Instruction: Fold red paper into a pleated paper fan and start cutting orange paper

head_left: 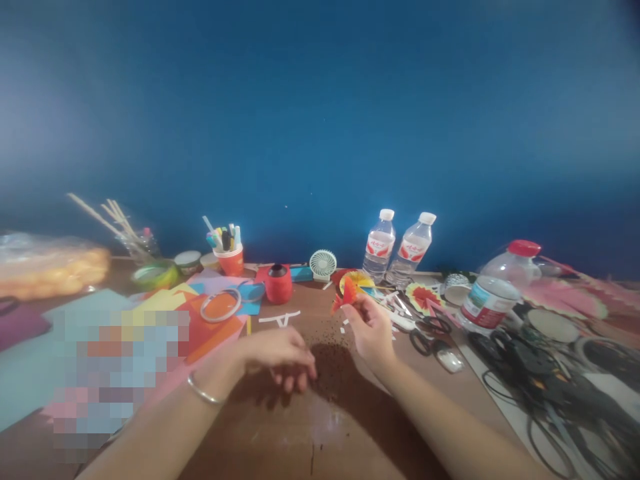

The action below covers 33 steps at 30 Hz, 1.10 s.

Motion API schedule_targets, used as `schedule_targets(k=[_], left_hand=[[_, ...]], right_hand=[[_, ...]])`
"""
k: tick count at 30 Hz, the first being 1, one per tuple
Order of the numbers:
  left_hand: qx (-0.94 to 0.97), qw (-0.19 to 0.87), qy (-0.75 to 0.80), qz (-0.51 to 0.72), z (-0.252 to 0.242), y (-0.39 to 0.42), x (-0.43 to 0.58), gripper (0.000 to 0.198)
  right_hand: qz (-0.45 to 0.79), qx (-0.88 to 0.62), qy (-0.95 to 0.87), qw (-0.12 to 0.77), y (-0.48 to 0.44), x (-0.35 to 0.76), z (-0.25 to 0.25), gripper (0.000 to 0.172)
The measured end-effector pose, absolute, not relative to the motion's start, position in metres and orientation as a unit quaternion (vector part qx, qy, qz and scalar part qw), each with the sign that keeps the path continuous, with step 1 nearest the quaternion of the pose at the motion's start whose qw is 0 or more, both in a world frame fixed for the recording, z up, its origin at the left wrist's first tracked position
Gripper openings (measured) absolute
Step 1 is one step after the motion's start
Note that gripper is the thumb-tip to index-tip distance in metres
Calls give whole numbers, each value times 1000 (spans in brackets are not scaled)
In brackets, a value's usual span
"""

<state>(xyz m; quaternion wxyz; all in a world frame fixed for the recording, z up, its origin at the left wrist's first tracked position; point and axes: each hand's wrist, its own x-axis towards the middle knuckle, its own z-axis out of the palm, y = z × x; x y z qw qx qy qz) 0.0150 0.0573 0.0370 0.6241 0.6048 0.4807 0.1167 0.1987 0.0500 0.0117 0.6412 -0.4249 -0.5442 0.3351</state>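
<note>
My right hand (373, 330) pinches a small orange-red piece of folded paper (345, 297) between thumb and fingertips, raised above the table. My left hand (280, 360), with a bangle on the wrist, hovers palm down over the table, left of the right hand. Its fingers hang loosely bent and a little apart, with nothing seen in them. Dark crumbs (330, 360) lie scattered on the brown tabletop between the hands. Behind the right hand is a yellow paper fan (356, 280), partly covered by the held paper. White paper strips (283, 319) lie beyond my left hand.
Coloured paper sheets (200, 333) cover the left side, with a white ring (220, 305) on top. At the back stand a pen cup (231, 261), a red jar (279, 285), a small fan (323, 265) and two water bottles (379, 247). Scissors (423, 341), a large bottle (493, 300) and cables (540, 373) crowd the right.
</note>
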Motion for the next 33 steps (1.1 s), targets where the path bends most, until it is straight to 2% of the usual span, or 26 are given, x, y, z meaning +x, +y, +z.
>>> schedule_targets(k=[1,3,5,8,11,14,16,20,25,33], left_hand=[[563,698,431,95,38,50,22,21],[443,771,395,229,41,36,39,26],[313,796,376,355,41,27,55,27],[226,775,417,417,36,25,63,29],[241,692,448,512,32,32,58,38],[246,633,438,589,32,38,53,29],[257,653,424,573,32,37,54,20],[295,738,383,471,30,29,61,25],[277,768,393,423,30,21,65,29],[298,728,340,516,35,23,65,17]], right_hand=[[320,-426,-552,641,49,198,12,8],[295,-425,-565,643,47,198,11,5],[283,-417,-581,639,46,197,10,3],[285,-391,-600,637,45,197,9,3],[274,-360,-610,650,44,198,12,3],[256,-344,-612,665,43,197,16,6],[249,-339,-610,672,43,197,17,8],[247,-332,-608,677,43,195,15,10],[269,-325,-604,676,43,194,10,9],[304,-340,-618,640,41,193,5,7]])
